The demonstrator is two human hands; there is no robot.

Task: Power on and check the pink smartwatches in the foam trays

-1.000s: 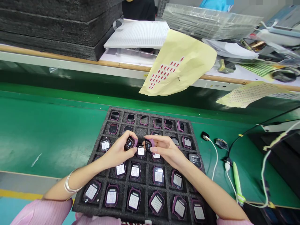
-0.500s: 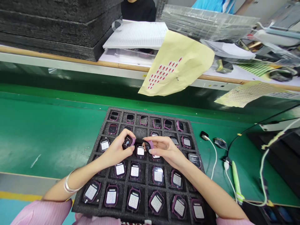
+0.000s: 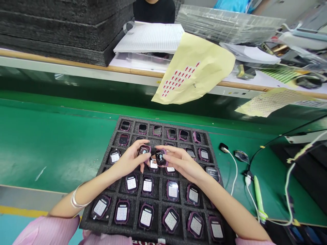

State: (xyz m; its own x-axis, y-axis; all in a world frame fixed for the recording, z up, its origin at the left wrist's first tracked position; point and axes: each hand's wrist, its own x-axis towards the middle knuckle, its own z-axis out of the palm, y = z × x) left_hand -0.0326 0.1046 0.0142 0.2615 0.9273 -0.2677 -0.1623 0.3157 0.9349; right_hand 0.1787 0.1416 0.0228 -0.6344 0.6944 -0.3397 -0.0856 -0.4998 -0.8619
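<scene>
My left hand (image 3: pixel 135 154) grips a purple-rimmed smartwatch body (image 3: pixel 144 149), its lit dark face turned up. Close beside it, my right hand (image 3: pixel 176 158) pinches a second watch body (image 3: pixel 160 158), also with a dark lit face. The two watches are side by side, a small gap between them. Both hands are above a black foam tray (image 3: pixel 159 200) divided into square compartments. Several watches lie in it; those in the near rows, such as one watch (image 3: pixel 146 217), show white screens, while the far row, including another watch (image 3: pixel 125 126), has dark screens. My hands hide some middle compartments.
The tray rests on a green bench (image 3: pixel 51 143). To its right are a white cable (image 3: pixel 233 170), a light green pen-like tool (image 3: pixel 258 195) and a small black item (image 3: pixel 223 147). A shelf behind carries stacked black foam (image 3: pixel 63 30), papers (image 3: pixel 150 37) and a yellow arrow sheet (image 3: pixel 194 68). A person sits beyond.
Both watches have been turned so their faces point up toward me. The right-hand watch was edge-on and now shows its screen. My hands have come slightly closer together.
</scene>
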